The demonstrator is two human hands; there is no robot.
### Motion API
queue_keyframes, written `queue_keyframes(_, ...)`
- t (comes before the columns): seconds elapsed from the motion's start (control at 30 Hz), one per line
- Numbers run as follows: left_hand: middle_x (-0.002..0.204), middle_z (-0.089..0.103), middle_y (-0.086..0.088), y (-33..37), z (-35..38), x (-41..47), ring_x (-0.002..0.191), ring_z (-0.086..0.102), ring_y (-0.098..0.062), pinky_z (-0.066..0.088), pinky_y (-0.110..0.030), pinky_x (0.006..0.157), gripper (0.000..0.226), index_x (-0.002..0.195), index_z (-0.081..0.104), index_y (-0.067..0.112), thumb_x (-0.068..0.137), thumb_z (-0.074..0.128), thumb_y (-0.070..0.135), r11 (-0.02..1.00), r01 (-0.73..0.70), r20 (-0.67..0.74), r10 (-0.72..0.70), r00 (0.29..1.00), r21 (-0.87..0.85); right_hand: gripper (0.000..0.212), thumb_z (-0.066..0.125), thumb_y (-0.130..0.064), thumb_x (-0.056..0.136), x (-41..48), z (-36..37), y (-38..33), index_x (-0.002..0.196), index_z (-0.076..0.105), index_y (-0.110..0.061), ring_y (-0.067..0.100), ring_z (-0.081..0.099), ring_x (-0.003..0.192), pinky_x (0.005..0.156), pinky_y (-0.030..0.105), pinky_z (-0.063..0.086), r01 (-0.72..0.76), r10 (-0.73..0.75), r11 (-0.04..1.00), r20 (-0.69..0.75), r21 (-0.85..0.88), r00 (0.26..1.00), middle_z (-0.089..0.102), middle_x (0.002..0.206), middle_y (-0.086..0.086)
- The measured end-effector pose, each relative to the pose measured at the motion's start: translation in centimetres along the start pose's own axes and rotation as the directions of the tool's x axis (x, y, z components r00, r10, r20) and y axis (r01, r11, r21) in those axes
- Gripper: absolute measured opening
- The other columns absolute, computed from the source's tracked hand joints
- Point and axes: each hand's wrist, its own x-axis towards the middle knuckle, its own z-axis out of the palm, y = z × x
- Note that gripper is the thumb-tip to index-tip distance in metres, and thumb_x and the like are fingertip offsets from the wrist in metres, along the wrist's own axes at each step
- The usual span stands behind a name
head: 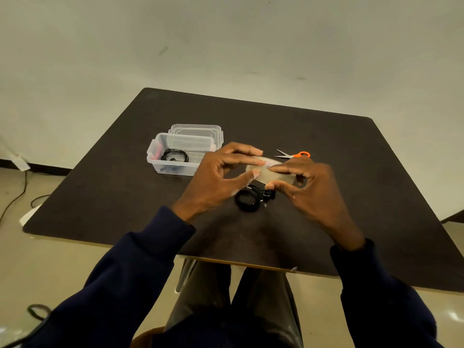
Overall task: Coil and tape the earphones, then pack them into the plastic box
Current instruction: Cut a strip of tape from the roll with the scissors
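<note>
Earphones (247, 200), wound into a black coil, lie on the dark surface (326, 136) just beneath both hands, with no tape on them that can be made out. The right hand (308, 187) grips a roll of clear tape (276, 175) between thumb and fingers. The left hand (221, 172) pinches the roll's other side, apparently feeling for the loose end. A second black coil (174, 156) sits inside the open plastic box (155, 163) at left, with the lid (195, 128) behind it. Orange-handled scissors (292, 154) rest just beyond the hands. The coil looks light and limp, its thin cable likely to spring apart if lifted by one strand. A pinch across the whole bundle, holding the loops together where tape should bind them, seems the soundest hold.
</note>
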Motion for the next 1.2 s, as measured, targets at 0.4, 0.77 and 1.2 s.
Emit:
queue_keyframes(0.4,0.096,0.075,-0.011,0.1,2.4,0.7,0.090,0.074,-0.019,0.061,-0.032,0.081,0.011,0.089,0.080,0.000,0.081,0.085,0.004,0.998,-0.016,-0.341,0.035,0.940,0.059,0.036,0.086,-0.040,0.074,0.2,0.1,-0.9,0.102,0.080,-0.018,0.005,0.061,0.086,0.076,0.026,0.049,0.076,-0.084,0.993,-0.085,-0.095,0.993,0.073,0.096,-0.012)
queue_keyframes(0.77,0.102,0.079,-0.004,0.7,2.9,0.7,0.097,0.076,-0.015,0.062,-0.038,0.089,0.007,0.093,0.077,0.008,0.087,0.080,0.005,0.988,0.143,-0.274,-0.151,0.950,-0.050,0.041,0.087,-0.045,0.071,-0.2,0.5,-1.2,0.098,0.080,-0.015,0.007,0.065,0.074,0.067,0.036,0.057,-0.024,0.008,0.997,-0.193,-0.078,0.981,0.075,0.088,-0.004)
queue_keyframes(1.2,0.098,0.078,-0.024,2.3,0.4,4.4,0.098,0.077,-0.035,0.063,-0.050,0.086,0.007,0.095,0.061,-0.003,0.101,0.058,-0.003,0.903,0.326,-0.058,-0.355,0.933,-0.278,0.012,0.083,-0.024,0.084,-1.5,-0.7,-1.4,0.084,0.080,-0.012,0.016,0.063,0.063,0.055,0.029,0.047,-0.081,0.097,0.983,-0.094,0.163,0.991,0.072,0.075,0.000)
